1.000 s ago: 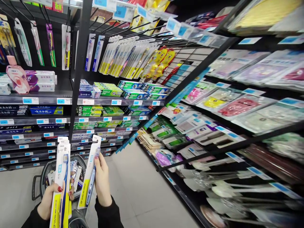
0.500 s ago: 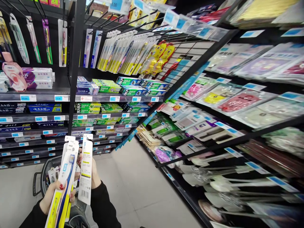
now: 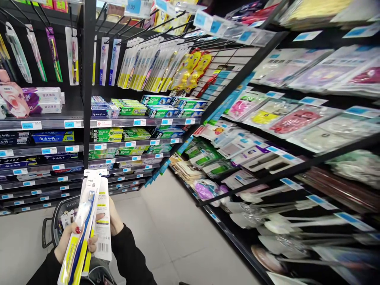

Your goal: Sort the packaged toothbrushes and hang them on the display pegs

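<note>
Several packaged toothbrushes (image 3: 86, 215) are gripped by my left hand (image 3: 67, 239), its red-nailed thumb across the front card and its other fingers showing at the right edge. The front pack has a dark blue brush on a white and yellow card. My right hand (image 3: 116, 217) holds another packaged toothbrush (image 3: 103, 237) from behind, its printed back and barcode facing me. This pack overlaps the right side of the left-hand stack, and most of my right fingers are hidden by it.
Below my hands a dark shopping basket (image 3: 59, 208) with goods in it stands on the grey floor (image 3: 154, 233). Ahead, toothbrush packs (image 3: 148, 67) hang above shelved toothpaste boxes (image 3: 160, 111). Along the right runs a slanting rack of bagged goods (image 3: 299, 122) and utensils (image 3: 279, 225).
My right hand has turned its toothbrush pack from front to back and moved it left against the stack. My left hand keeps its hold. The view has shifted slightly.
</note>
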